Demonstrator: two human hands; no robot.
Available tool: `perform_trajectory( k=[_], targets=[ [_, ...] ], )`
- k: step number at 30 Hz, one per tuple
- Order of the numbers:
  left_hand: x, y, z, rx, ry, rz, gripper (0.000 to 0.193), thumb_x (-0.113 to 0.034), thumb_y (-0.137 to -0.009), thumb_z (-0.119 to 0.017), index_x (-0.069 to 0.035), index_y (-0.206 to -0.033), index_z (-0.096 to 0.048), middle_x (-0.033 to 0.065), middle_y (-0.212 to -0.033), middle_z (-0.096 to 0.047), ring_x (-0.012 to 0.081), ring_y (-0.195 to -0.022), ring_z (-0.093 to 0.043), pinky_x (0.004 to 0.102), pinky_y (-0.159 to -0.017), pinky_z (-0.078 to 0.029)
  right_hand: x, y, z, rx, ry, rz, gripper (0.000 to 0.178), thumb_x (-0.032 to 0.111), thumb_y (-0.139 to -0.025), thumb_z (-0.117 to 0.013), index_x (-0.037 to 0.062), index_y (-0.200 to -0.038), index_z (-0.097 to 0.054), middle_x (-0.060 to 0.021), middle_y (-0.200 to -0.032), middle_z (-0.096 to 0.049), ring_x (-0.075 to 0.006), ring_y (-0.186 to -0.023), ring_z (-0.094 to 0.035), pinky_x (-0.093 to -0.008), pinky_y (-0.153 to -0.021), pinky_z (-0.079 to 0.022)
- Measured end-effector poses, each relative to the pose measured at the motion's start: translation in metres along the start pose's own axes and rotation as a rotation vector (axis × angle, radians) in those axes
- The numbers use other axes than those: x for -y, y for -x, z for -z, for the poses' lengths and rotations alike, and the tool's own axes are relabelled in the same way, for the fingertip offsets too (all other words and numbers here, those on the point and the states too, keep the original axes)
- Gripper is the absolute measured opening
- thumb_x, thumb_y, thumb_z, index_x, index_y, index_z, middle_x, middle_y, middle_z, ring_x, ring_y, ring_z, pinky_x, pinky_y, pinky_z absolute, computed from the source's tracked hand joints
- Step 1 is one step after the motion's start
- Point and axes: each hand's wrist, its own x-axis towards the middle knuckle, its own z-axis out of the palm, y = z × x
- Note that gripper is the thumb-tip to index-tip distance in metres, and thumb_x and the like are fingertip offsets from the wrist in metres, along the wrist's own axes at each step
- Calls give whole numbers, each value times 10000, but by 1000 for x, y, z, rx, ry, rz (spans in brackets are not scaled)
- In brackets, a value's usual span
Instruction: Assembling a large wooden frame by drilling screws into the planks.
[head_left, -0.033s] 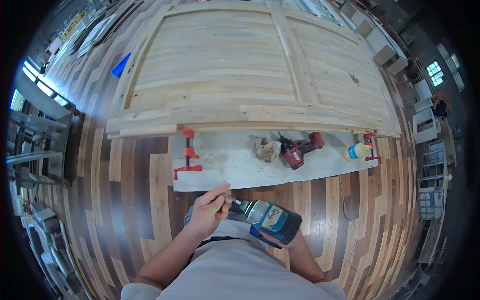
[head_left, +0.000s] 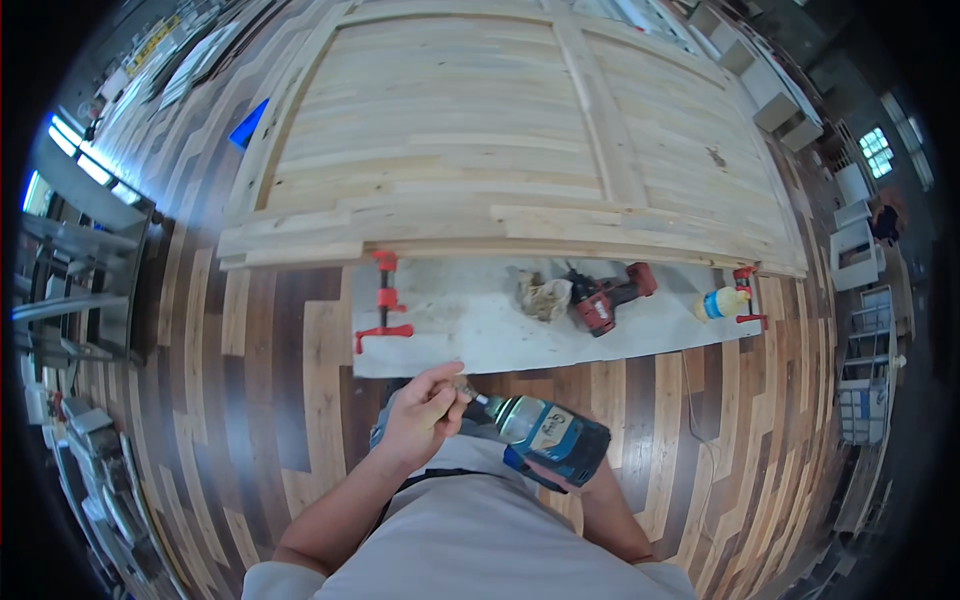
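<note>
My right hand (head_left: 572,484) is wrapped round the grip of a blue-and-black cordless impact driver (head_left: 535,428), mostly hidden under the tool's body. The driver lies sideways in front of my waist, its nose toward my left hand. With thumb and forefinger closed, my left hand (head_left: 424,415) pinches something small and brownish at the driver's tip; its kind is too small to make out. Ahead, a large pale wooden frame-and-panel piece (head_left: 450,130) rests on a white-topped table (head_left: 460,330). Red clamps (head_left: 384,300) grip its near edge at left and right.
On the table's near strip lie a crumpled rag (head_left: 543,297), a red-and-black cordless drill (head_left: 605,302) and a yellowish bottle with a blue label (head_left: 722,303). A cord (head_left: 690,410) runs over the wood-plank floor (head_left: 270,400). Metal racks (head_left: 75,290) stand at left, cabinet parts (head_left: 853,255) at right.
The view has shifted a little, so the table and panel sit slightly farther right. The driver has moved slightly right with my right hand; my left hand keeps its pinch.
</note>
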Motion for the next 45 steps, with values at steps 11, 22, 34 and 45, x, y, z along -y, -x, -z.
perform_trajectory(
  k=[11, 22, 34, 45],
  targets=[
    [-104, -2, 114, 145, 183, -209, 56, -38, -860, -577, -51, -912, -587, 111, -824, -629, 145, -657, -596, 233, -506, -442, 26, -97, -119, 73, -71, -70, 547, 119, -594, -784, -24, -1080, -580, -95, -880, -657, -135, -787, -621, -260, -704, -492],
    [-234, -27, 191, 239, -277, 96, 65, -28, -862, -578, 0, -916, -598, 117, -733, -615, 87, -475, -488, 206, -437, -381, 47, -192, -194, 308, 43, -172, 539, 200, -603, -763, -54, -1045, -591, -88, -872, -644, -125, -778, -591, -262, -717, -471],
    [-235, -132, 174, -57, 541, 275, 245, -257, -975, -401, -75, -1103, -501, -13, -679, -496, 70, -483, -366, 196, -420, -273, 37, -287, -239, 11, 563, -232, 296, 133, -663, -731, 60, -935, -641, -104, -869, -652, -249, -802, -636, -331, -722, -490],
    [-267, -226, 216, -93, 472, 501, 263, -250, -980, -370, -74, -1156, -455, -43, -611, -406, 50, -464, -340, 180, -391, -260, 13, -389, -264, -147, 602, -541, 315, 123, -638, -729, -3, -909, -628, -145, -831, -660, -234, -780, -647, -320, -727, -494]
  ],
)
